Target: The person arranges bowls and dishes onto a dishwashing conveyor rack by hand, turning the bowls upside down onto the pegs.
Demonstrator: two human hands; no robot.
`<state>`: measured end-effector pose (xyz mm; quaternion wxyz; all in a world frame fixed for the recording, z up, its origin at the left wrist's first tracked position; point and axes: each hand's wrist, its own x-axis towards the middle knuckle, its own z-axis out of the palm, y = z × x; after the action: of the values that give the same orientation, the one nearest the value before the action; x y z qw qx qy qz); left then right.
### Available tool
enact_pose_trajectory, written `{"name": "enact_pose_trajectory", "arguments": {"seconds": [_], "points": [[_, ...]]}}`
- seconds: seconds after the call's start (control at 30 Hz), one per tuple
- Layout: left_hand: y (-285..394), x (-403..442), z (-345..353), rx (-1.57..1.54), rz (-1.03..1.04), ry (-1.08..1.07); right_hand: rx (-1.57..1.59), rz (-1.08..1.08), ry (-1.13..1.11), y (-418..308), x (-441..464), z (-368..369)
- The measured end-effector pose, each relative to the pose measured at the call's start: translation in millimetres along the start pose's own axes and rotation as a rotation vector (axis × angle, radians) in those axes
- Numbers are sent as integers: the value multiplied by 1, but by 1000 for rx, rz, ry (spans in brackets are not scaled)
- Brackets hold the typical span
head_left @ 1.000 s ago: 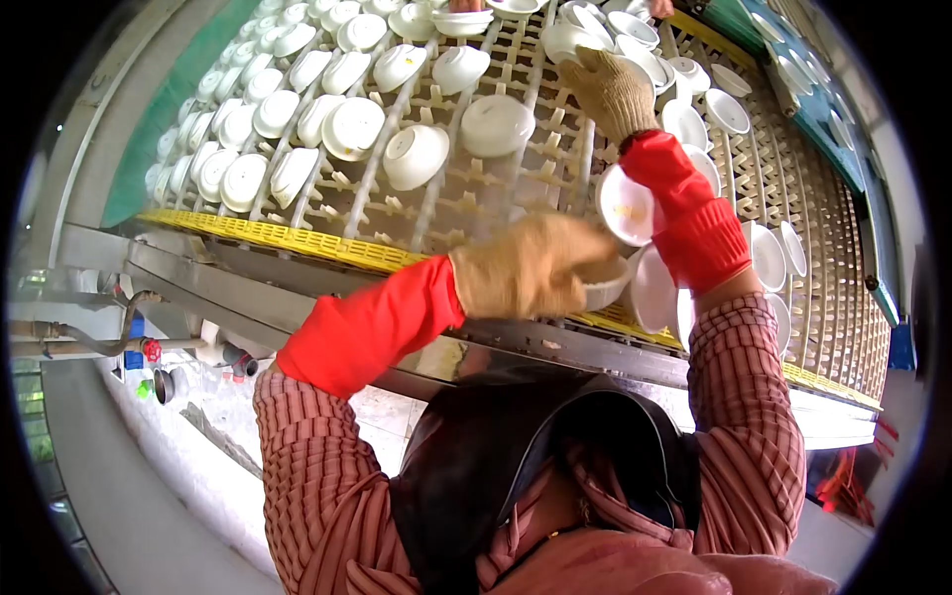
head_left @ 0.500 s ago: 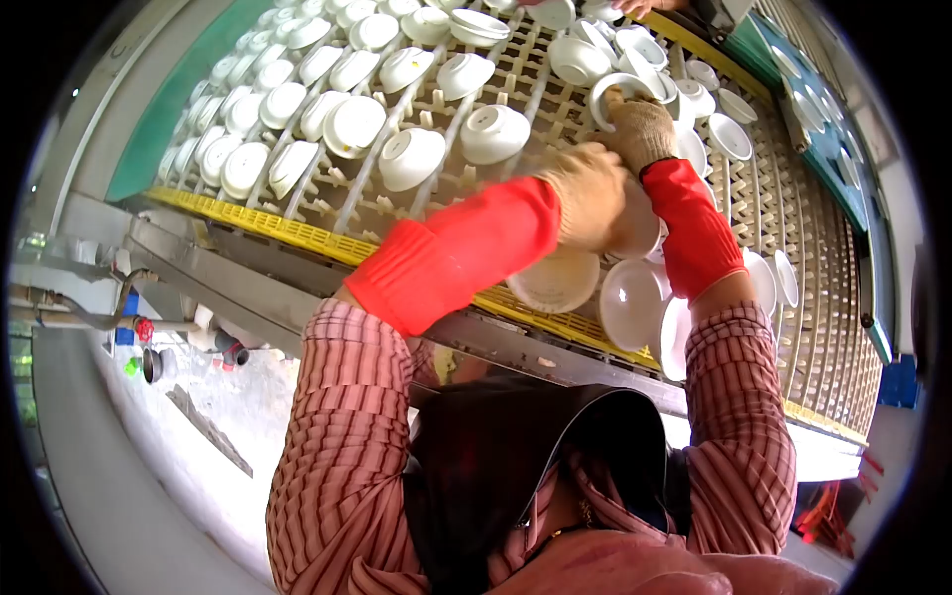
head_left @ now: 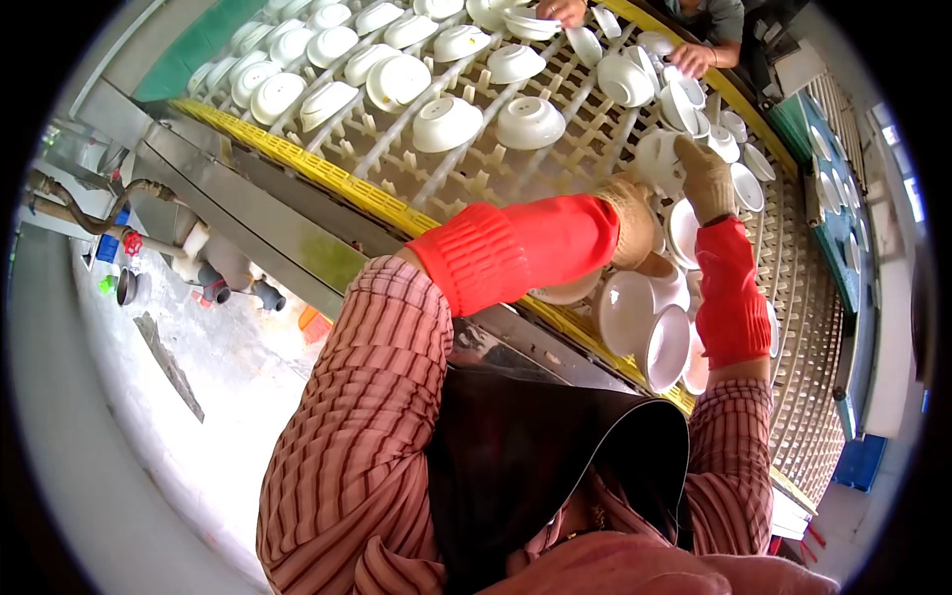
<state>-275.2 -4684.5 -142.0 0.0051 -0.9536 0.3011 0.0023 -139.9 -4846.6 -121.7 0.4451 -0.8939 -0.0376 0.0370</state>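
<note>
My right hand [head_left: 708, 180], in a tan knit glove with a red cuff, is closed on the rim of a white bowl [head_left: 656, 164] tipped on its side above the rack. My left hand [head_left: 635, 220], gloved the same way, is just below and left of that bowl. Its fingers curve away from me, and whether they grip anything is hidden. Under my hands, several white bowls lean together, among them an upright-edged bowl [head_left: 625, 312] and another bowl [head_left: 668, 347] near the yellow edge.
Rows of upturned bowls [head_left: 446, 124] sit on the pegged conveyor [head_left: 412, 178]. A yellow guard strip [head_left: 317, 171] runs along the near side. Across the conveyor, a co-worker's hand [head_left: 692, 59] is among the bowls, and another hand [head_left: 562, 12] touches a bowl. A blue-green belt [head_left: 831, 233] carries more bowls at right.
The view has turned and shifted. My right hand's bowl is tipped further onto its side, and my left hand is close beside it. A co-worker's arm and hands show more at the far side.
</note>
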Motion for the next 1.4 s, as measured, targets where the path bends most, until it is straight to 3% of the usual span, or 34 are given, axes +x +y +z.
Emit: {"name": "enact_pose_trajectory", "arguments": {"seconds": [0.1,0.13,0.17,0.2,0.23,0.27,0.3,0.37,0.4,0.43,0.5,0.53,0.57,0.6,0.63,0.67,0.7,0.77,0.83,0.9,0.93,0.97,1.03,1.1,1.13,1.17,1.2,1.23,1.3,1.4], "points": [[5,12,12,-70,60,-66,-561,-1021,263,-2,-5,-6],[8,15,21,-130,56,-88,-455,-1088,308,-31,-23,4],[13,-3,-2,-94,88,-45,-374,-919,102,-57,-40,7],[18,-13,-6,-93,62,52,133,-615,-219,-77,-52,25],[21,-20,-9,-87,33,152,664,-240,-351,-96,-65,42],[24,-28,-10,-82,3,249,865,-70,-499,-98,-64,53],[27,-36,-1,-242,-24,414,346,-203,-444,-85,-54,51],[18,-59,-18,-331,-36,376,270,-186,-472,-91,-73,47],[12,-71,-35,-418,-67,260,-102,-215,-244,-101,-77,40],[6,-85,-60,-497,-106,146,-286,-328,-210,-81,-64,38],[-18,-99,-55,-327,4,415,-620,-521,-121,-40,-40,37],[-32,-106,-54,-236,62,543,-722,-503,-117,-37,-45,38],[-45,-119,-67,-377,-37,528,-825,-485,-115,-36,-51,39],[-69,-133,-75,-294,-90,535,-945,-598,-134,-10,-46,36],[-94,-148,-83,-211,-144,540,-897,-502,-223,-10,-48,30],[-126,-164,-84,88,-146,558,-851,-404,-313,-12,-49,25],[-142,-181,-91,-368,-425,560,-797,-414,-271,-11,-46,27],[-193,-220,-94,-896,-882,501,-683,-410,-191,-2,-47,32],[-226,-255,-80,-704,-1134,371,-340,-311,-157,-2,-44,29],[-218,-273,-64,-200,-1210,161,-48,-164,-217,1,-29,16],[-211,-276,-58,49,-1215,49,-274,-723,-49,18,-12,13],[-204,-271,-62,70,-1222,41,-345,-963,113,13,-6,13],[-199,-249,-58,222,-1114,92,-409,-1019,204,4,-14,8],[-177,-224,-63,309,-883,258,365,-435,-52,-38,-32,31],[-159,-208,-56,185,-816,328,1082,21,-233,-47,-22,43],[-142,-195,-47,66,-750,396,909,3,-256,-29,-3,50],[-133,-190,-44,-52,-683,462,396,-271,-182,-21,-7,42],[-129,-189,-45,-119,-665,351,-115,-489,10,-14,-12,33],[-117,-184,-39,-270,-630,121,-366,-526,104,-15,-45,13],[-97,-172,-37,-320,-789,21,-669,-469,26,8,-80,-14]]}}
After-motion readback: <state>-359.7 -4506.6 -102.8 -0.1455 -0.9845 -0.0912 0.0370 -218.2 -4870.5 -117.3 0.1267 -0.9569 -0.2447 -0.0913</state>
